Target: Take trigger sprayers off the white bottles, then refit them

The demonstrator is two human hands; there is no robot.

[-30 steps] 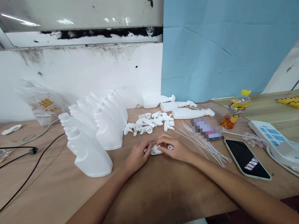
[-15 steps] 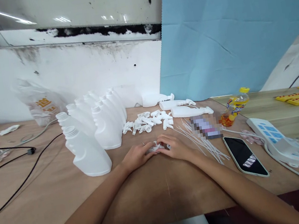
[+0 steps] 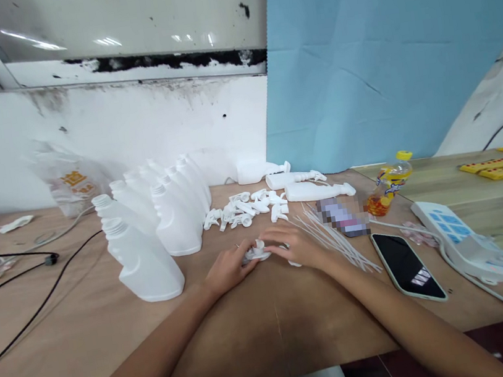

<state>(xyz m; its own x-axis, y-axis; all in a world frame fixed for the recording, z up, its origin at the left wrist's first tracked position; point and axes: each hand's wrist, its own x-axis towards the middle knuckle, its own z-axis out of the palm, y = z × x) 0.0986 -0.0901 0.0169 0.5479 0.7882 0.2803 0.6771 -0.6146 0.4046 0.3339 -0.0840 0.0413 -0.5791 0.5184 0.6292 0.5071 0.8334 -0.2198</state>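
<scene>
A white trigger spray head (image 3: pixel 255 252) is held low over the table in my left hand (image 3: pixel 231 269), its fingers closed round it. My right hand (image 3: pixel 298 247) meets it from the other side, thumb and fingertips pinched at its edge; the exact contact is partly hidden. Under my right palm shows a small white piece (image 3: pixel 294 263), too covered to name. Just beyond my hands lies a pile of loose white trigger spray heads (image 3: pixel 238 209). To the left, white bottles (image 3: pixel 150 265) without tops stand upright in rows.
Behind the pile lie white spray bottles (image 3: pixel 312 190) with heads on. Thin white tubes (image 3: pixel 333 236) are spread right of my hands, near a black-screened phone (image 3: pixel 407 266), a drink bottle (image 3: pixel 389 185) and a white power strip (image 3: pixel 462 240). Black cables (image 3: pixel 62 277) cross the left side.
My right hand has shifted slightly, its fingers opening a little from the spray head, more of which shows now. The small white piece sits lower beneath my right palm. The view has tilted slightly.
</scene>
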